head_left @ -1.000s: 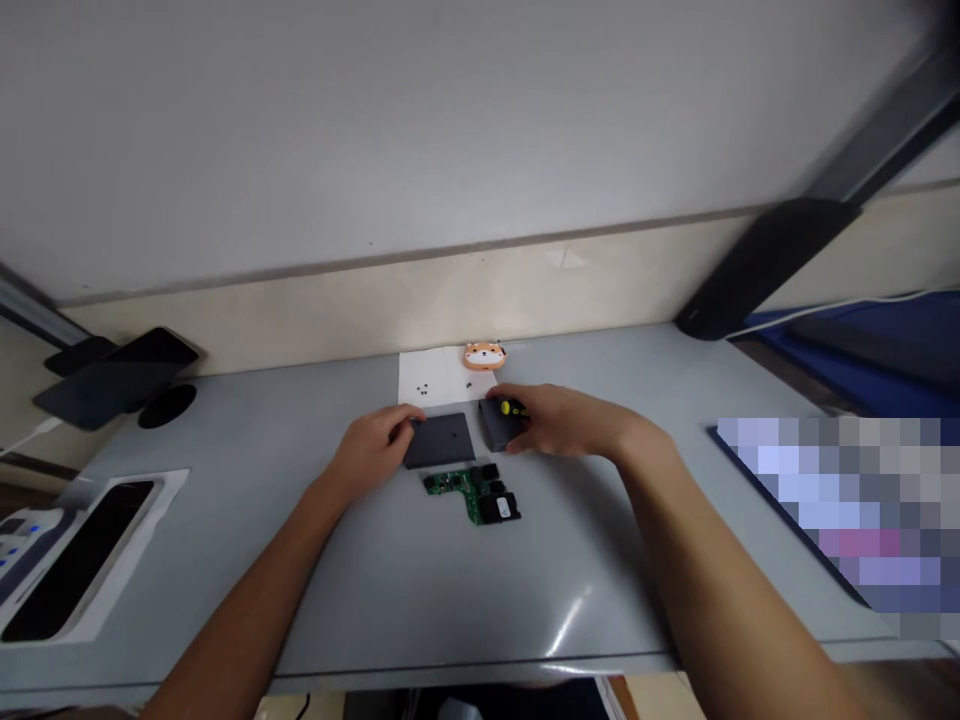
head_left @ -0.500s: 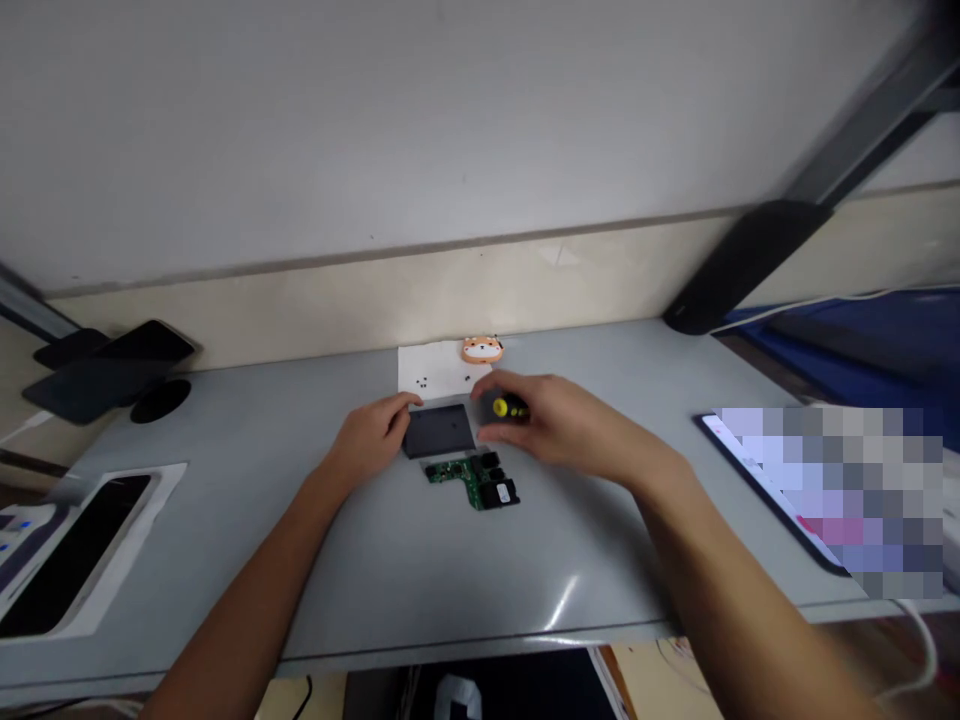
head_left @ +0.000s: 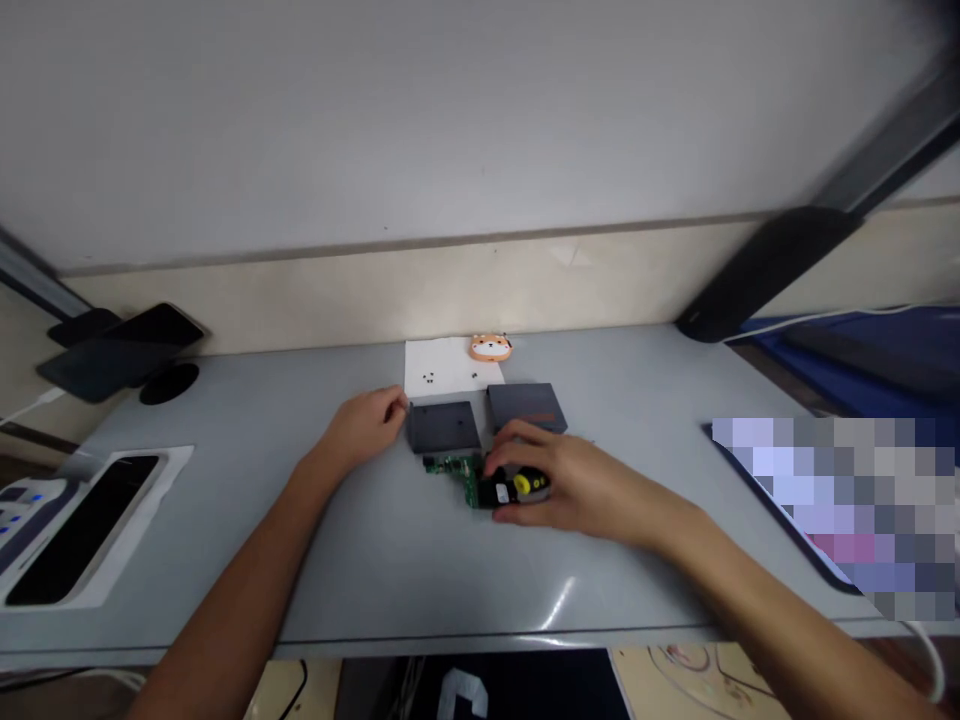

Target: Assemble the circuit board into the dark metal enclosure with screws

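Note:
My right hand (head_left: 566, 480) holds a screwdriver (head_left: 531, 482) with a black and yellow handle tucked in the palm. Its thumb and fingers reach around the black right part of a green circuit board (head_left: 470, 484); whether they grip it I cannot tell. Behind the board lies a flat dark grey case half (head_left: 444, 428). My left hand (head_left: 367, 428) rests by that case half's left corner, fingers curled together, and what they hold, if anything, is hidden. A second dark grey case piece (head_left: 526, 405) lies just beyond my right hand.
Several tiny screws (head_left: 428, 378) lie on a white paper (head_left: 442, 356) against the wall, beside an orange animal-faced case (head_left: 490, 347). A phone (head_left: 84, 528) lies at the left, a dark device on a stand (head_left: 124, 350) behind it. A tablet (head_left: 780, 515) is at the right.
My right hand has come down toward me from beside the case half to the circuit board, uncovering the second case piece. My left hand has drawn slightly back from the case half's top edge.

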The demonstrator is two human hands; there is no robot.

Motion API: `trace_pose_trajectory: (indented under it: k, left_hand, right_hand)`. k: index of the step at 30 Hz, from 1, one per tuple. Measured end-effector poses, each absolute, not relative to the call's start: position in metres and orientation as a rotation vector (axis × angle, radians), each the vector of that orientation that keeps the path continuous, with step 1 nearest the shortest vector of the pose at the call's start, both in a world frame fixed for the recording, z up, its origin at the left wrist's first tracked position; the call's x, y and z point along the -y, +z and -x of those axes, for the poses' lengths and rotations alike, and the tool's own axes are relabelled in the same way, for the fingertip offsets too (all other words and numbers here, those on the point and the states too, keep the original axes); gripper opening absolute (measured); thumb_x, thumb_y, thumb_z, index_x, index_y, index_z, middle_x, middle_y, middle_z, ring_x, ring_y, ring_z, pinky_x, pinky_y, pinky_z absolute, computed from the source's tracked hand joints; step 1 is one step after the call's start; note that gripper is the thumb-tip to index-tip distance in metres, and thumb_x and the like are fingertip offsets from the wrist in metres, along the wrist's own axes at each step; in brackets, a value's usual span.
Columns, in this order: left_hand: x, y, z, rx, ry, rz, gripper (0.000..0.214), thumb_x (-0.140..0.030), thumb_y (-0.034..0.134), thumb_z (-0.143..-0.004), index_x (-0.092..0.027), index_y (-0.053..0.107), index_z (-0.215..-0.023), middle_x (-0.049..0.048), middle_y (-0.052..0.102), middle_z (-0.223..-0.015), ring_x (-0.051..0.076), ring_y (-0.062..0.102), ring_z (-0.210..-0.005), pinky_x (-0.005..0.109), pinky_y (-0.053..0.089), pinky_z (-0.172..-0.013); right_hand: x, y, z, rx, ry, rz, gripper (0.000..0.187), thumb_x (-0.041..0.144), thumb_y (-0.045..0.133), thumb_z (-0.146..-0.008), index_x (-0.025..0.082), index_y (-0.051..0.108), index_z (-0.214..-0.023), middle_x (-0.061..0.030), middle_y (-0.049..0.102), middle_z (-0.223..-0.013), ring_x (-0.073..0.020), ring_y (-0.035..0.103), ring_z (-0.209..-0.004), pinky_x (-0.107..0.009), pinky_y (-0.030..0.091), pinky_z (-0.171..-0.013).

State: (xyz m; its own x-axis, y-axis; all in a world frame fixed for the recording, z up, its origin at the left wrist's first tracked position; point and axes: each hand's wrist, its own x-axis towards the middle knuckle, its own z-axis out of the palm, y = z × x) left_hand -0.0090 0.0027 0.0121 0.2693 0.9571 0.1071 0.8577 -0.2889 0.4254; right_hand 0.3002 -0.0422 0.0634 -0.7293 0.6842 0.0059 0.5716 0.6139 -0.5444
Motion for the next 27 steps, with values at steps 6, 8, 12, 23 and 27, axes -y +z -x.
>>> trace_pose_trajectory:
  k: [6,8,12,23,27]
  left_hand:
    - [0.0,0.018,0.01,-1.63,0.433,-2.275,0.014,-0.02,0.051,-0.087,-0.023,0.064,-0.091,0.0006,0.067,-0.078,0.017,0.057,-0.065,0.027,0.037,-0.059]
    - [0.003,0.019,0.01,-1.618,0.406,-2.278,0.011,-0.023,0.053,-0.087,-0.023,0.063,-0.092,0.0006,0.067,-0.079,0.017,0.057,-0.065,0.027,0.036,-0.058]
    - [0.005,0.02,0.009,-1.607,0.383,-2.283,0.008,-0.026,0.055,-0.089,-0.023,0.061,-0.092,0.0003,0.067,-0.081,0.017,0.057,-0.066,0.028,0.036,-0.058]
    - [0.006,0.021,0.011,-1.575,0.41,-2.287,0.011,-0.025,0.055,-0.088,-0.023,0.064,-0.095,0.0002,0.067,-0.082,0.016,0.057,-0.066,0.028,0.038,-0.059]
    - [0.005,0.02,0.011,-1.569,0.393,-2.297,0.01,-0.023,0.055,-0.086,-0.024,0.062,-0.093,-0.0009,0.065,-0.078,0.016,0.055,-0.065,0.027,0.036,-0.059]
  right_hand:
    - [-0.008,0.075,-0.281,2.631,0.47,1.105,0.038,0.051,0.07,-0.087,0.03,0.067,-0.119,-0.0035,0.063,-0.129,-0.0149,0.064,-0.07,-0.033,0.048,-0.07]
    - [-0.014,0.067,-0.273,2.617,0.416,1.117,0.038,0.051,0.069,-0.089,0.03,0.067,-0.119,-0.0047,0.061,-0.133,-0.0153,0.064,-0.071,-0.033,0.047,-0.07]
    - [-0.012,0.049,-0.269,2.614,0.348,1.125,0.037,0.052,0.064,-0.092,0.029,0.067,-0.121,-0.0046,0.064,-0.128,-0.018,0.067,-0.077,-0.033,0.048,-0.071]
    - [-0.01,0.052,-0.281,2.616,0.347,1.039,0.037,0.05,0.067,-0.092,0.032,0.068,-0.123,-0.0042,0.063,-0.132,-0.0188,0.07,-0.084,-0.034,0.052,-0.076]
    - [-0.009,0.046,-0.279,2.634,0.341,1.018,0.037,0.05,0.067,-0.091,0.032,0.069,-0.124,-0.0036,0.065,-0.131,-0.0197,0.07,-0.085,-0.035,0.052,-0.078]
